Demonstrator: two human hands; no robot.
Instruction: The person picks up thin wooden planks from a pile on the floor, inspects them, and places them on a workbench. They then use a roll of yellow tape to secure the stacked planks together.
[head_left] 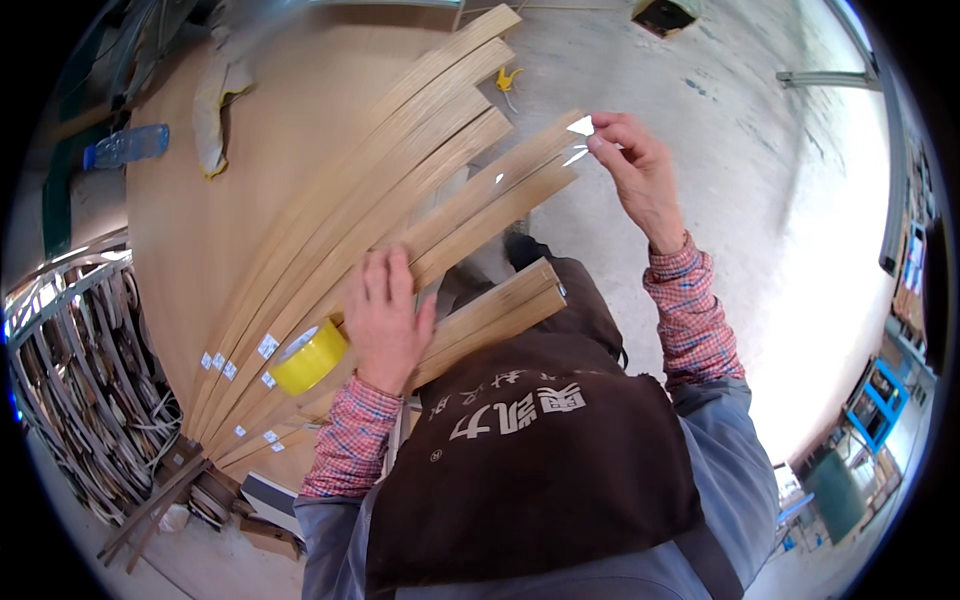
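Several long, light wood-grain strips [370, 195] fan out across the work surface, with small white labels near their lower left ends. Flat on the strips, its fingers stretched out, rests my left hand [385, 318]. A yellow roll of tape [308, 358] sits just left of that hand, beside the wrist. My right hand [636, 172] pinches a clear shiny film [580, 126] between thumb and fingers at the far right end of a middle strip. Glare shows on the film, but its full extent is hard to make out. Two nearer strips [500, 315] cross in front of my apron.
On the wide board [170, 250] to the left lie a blue-capped plastic bottle [128, 147] and a pale glove-like cloth [212, 120]. A yellow-handled tool [508, 80] is beyond the strips' far ends. Bundled bands fill a rack [90, 390] at left.
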